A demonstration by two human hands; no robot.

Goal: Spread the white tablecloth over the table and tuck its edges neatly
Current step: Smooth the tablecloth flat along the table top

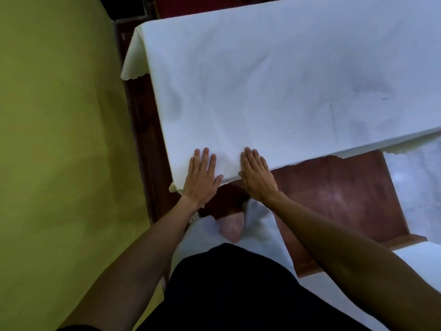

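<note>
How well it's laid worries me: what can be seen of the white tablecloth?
The white tablecloth looks like thin fabric, spread flat, with faint creases and greyish smudges. The left hand and right hand press flat on it at its near edge, fingers straight. A cream scalloped edge shows beneath at the corners.

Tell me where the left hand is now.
In the head view, the left hand lies flat on the tablecloth at its near edge, by the near-left corner, just left of the right hand.
</note>
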